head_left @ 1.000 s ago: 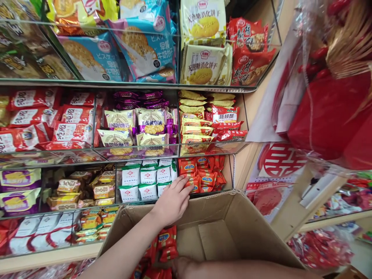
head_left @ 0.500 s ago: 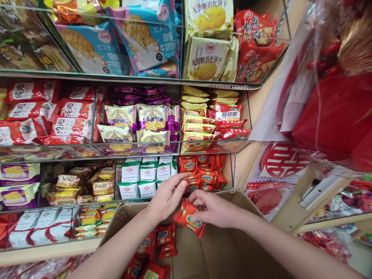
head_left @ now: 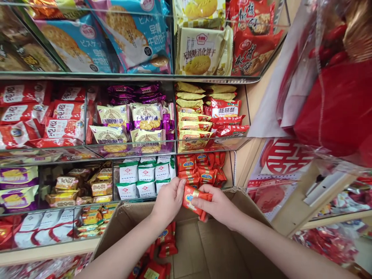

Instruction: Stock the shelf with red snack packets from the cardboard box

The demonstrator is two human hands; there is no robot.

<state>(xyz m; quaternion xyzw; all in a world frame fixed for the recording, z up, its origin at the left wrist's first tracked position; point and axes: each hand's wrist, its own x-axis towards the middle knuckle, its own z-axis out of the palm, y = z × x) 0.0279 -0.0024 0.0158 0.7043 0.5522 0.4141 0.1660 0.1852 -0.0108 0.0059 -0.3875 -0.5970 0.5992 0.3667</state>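
Observation:
Above the open cardboard box, my right hand [head_left: 217, 203] grips a small red snack packet [head_left: 192, 197] with a blue and yellow label, thumb on top. The fingers of my left hand [head_left: 170, 197] are curled closed at the packet's upper left corner and seem to pinch it; the fingertips are partly hidden. Just behind both hands, a shelf compartment holds a stack of matching red packets [head_left: 207, 176]. More red packets [head_left: 167, 236] lie in the left part of the cardboard box [head_left: 232, 248], partly covered by my left forearm.
White-and-green packets [head_left: 128, 172] fill the compartment left of the red stack. A clear shelf lip [head_left: 212, 146] runs above it, with yellow and red packets [head_left: 194, 131] over that. A wooden side panel [head_left: 247, 162] and a hanging red plastic-wrapped item [head_left: 334, 104] stand at the right.
My left hand has drawn back slightly from the red stack, its fingers curling to the packet's corner. My right hand has raised the packet up and slightly right to meet it.

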